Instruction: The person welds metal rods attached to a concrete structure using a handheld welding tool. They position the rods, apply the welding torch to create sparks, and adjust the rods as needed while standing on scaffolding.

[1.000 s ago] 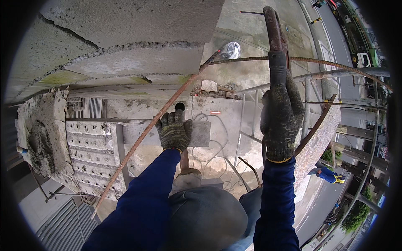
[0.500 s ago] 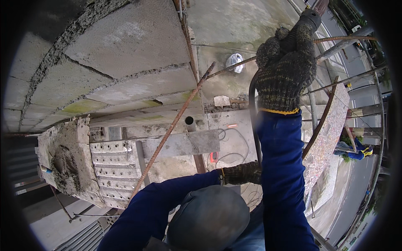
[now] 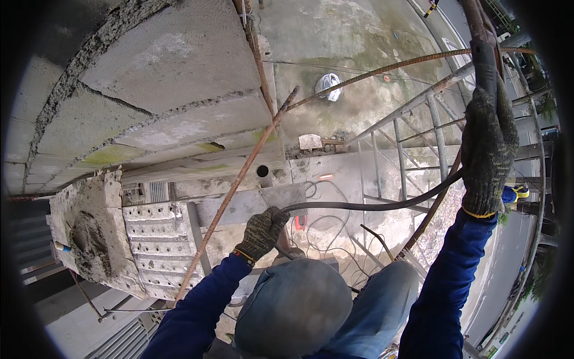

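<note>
My left hand, in a dark knitted glove, is closed around a thick black cable low in the middle of the view. From there the cable sags across to my right hand, gloved alike and raised at the upper right. That hand is closed on a dark cylindrical handle, which points up toward the top edge; its far tip is out of view. A curved rusty rebar passes behind the handle. Another rusty rebar slants up from the lower left, left of my left hand.
A concrete block wall fills the upper left. Metal scaffolding stands at the right, with a road beyond. Below are a perforated concrete piece, a white bag, a red object and loose cables. My denim-covered knees are close.
My right hand has moved right and slightly down with the handle. My left hand has shifted left, and the cable now stretches between them. The patterned board at the right is mostly out of sight.
</note>
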`<state>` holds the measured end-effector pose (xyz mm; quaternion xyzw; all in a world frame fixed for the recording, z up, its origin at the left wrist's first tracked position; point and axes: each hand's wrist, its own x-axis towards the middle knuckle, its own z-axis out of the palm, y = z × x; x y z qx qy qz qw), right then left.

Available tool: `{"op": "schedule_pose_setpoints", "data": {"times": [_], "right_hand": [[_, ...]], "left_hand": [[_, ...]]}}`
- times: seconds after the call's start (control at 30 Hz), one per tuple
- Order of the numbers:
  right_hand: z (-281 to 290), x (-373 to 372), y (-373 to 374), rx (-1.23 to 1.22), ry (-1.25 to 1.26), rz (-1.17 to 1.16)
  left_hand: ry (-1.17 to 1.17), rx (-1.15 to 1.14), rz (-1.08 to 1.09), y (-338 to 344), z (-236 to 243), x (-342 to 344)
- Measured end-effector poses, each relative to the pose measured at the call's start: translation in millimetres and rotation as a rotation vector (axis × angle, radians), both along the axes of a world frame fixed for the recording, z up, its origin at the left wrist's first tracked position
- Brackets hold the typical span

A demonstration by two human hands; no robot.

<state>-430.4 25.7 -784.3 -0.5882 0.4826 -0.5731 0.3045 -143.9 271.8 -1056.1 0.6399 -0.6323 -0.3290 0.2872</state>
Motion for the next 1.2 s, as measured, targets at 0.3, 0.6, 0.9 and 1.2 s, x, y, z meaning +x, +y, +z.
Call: {"op": "schedule_pose_setpoints", "data": {"times": [0.3,0.6,0.9,1.2], "right_hand": [[-101.1,44.9,43.9,0.34,0.212,0.272],[-126.5,92.9,-18.4,0.135,0.598,0.422],[-139.3,110.8,-34.2,0.064,0.969,0.457],[-146.3,108.0,-39.6,0.091,1.011,0.475]], "left_hand": [[-0.376,-0.187,-0.17,-87.6,-37.8,7.1],[-0.509,0.029,-0.188,-90.9,-47.0,1.5],[-0.545,0.069,-0.208,-95.7,-41.3,2.1],[-0.508,0.066,-0.198,-96.1,-38.3,2.6]]}}
